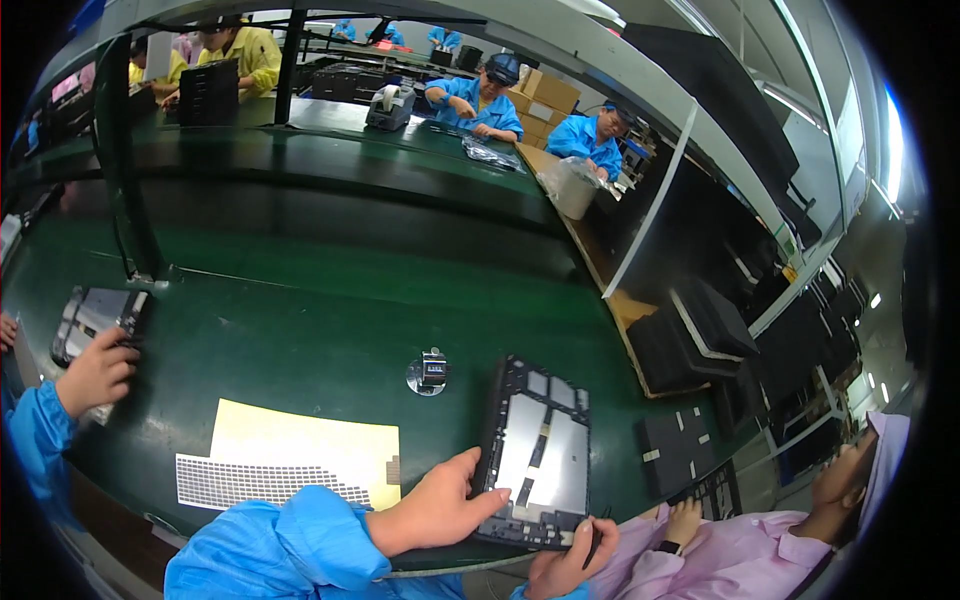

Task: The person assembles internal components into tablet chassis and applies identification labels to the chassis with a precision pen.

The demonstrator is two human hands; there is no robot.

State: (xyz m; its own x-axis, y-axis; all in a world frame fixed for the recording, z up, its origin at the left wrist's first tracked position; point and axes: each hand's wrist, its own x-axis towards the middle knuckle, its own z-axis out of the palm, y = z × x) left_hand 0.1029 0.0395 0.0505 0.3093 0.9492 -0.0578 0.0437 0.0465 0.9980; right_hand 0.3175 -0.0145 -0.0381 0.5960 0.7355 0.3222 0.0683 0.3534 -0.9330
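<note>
In front of me lies a thick, black-framed electronic device like an opened tablet, with a silver plate and a dark ribbon cable down its middle. My left hand grips its lower left side, thumb over the edge. At the lower right corner my right hand is closed, pinching a thin dark stick-like thing whose kind I cannot make out. Left of my left hand, a yellow sheet lies under a white label sheet with rows of small dark rectangles.
A metal tally counter stands on the green table. At left, another person's hand holds a similar device. On the right sits a person in pink near a black block. Black foam blocks are stacked beyond the table edge.
</note>
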